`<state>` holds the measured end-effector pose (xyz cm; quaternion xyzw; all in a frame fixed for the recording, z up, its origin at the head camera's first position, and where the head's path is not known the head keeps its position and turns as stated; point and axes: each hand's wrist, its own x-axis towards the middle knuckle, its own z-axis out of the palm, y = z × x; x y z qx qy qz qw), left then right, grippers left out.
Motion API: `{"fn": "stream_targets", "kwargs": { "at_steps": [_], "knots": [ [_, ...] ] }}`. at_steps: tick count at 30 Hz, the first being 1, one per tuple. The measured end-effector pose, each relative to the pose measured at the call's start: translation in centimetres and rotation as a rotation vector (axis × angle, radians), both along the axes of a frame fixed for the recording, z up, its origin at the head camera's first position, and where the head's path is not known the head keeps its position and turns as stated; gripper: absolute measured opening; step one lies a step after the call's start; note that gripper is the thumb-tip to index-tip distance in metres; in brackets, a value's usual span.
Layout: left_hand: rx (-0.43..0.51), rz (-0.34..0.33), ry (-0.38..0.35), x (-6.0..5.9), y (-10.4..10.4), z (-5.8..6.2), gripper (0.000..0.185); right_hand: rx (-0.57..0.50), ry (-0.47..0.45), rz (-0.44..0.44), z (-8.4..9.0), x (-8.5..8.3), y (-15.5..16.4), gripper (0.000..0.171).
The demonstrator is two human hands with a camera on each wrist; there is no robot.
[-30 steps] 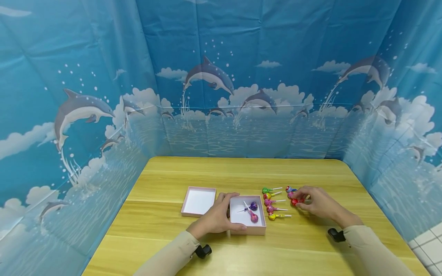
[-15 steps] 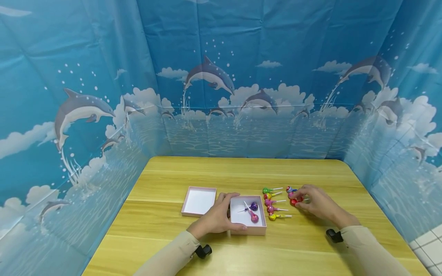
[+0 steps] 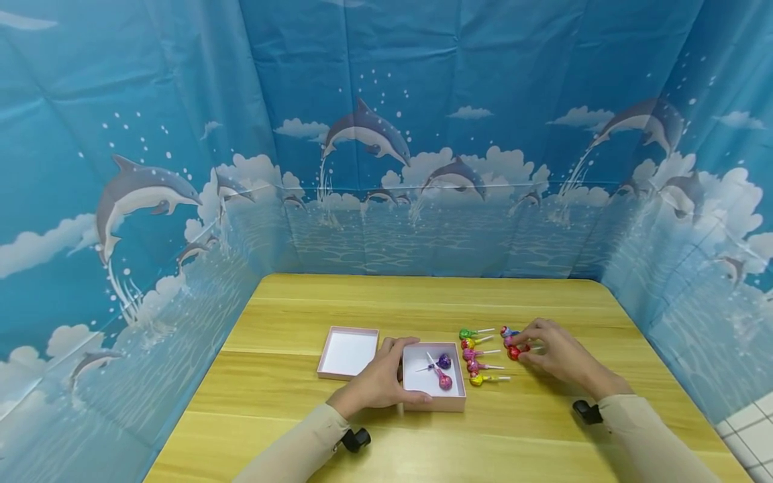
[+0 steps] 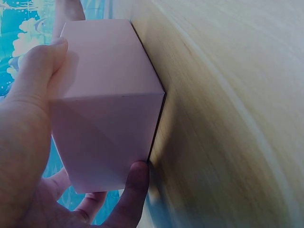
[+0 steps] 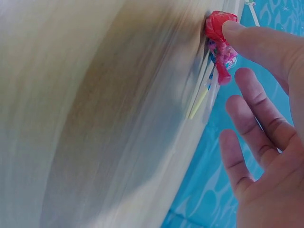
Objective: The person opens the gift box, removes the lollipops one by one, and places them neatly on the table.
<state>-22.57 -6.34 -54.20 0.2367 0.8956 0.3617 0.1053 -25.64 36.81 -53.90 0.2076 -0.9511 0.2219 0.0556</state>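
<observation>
My left hand (image 3: 380, 379) grips a square pink box (image 3: 443, 404), thumb along the near side and fingers round the left and far sides. In the left wrist view, the pink box (image 4: 107, 137) stands on the table within that grip. Inside lie a purple lollipop (image 3: 444, 361) and a pink lollipop (image 3: 445, 382), their sticks crossed. My right hand (image 3: 561, 355) pinches a red lollipop (image 3: 514, 353) at the right-hand group. In the right wrist view, the thumb presses the red lollipop (image 5: 217, 24); the index finger is largely hidden and the other fingers are spread loosely.
A column of several lollipops (image 3: 474, 353) lies right of the box, sticks pointing right. Behind my right fingers are a blue lollipop (image 3: 507, 331) and another pink one. The shallow box lid (image 3: 348, 371) lies left on the wooden table (image 3: 290, 416). A dolphin curtain (image 3: 423, 221) surrounds the table.
My right fingers have shifted slightly and closed in on the red lollipop. The left hand and box have stayed in place.
</observation>
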Motion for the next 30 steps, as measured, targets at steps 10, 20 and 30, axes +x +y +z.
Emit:
{"fn": "stream_targets", "kwargs": {
  "at_steps": [10, 20, 30],
  "knots": [
    [0.005, -0.004, 0.003, 0.1, -0.1, 0.0, 0.117, 0.016, 0.092, 0.008, 0.6, 0.5, -0.7, 0.025],
    [-0.006, 0.0, -0.001, -0.1, -0.1, -0.3, 0.12, 0.018, 0.219, 0.099, 2.4, 0.9, -3.6, 0.03],
    [0.001, -0.005, -0.005, -0.1, 0.0, -0.3, 0.12, 0.075, 0.215, 0.254, 5.3, 1.4, -7.8, 0.035]
  ]
}}
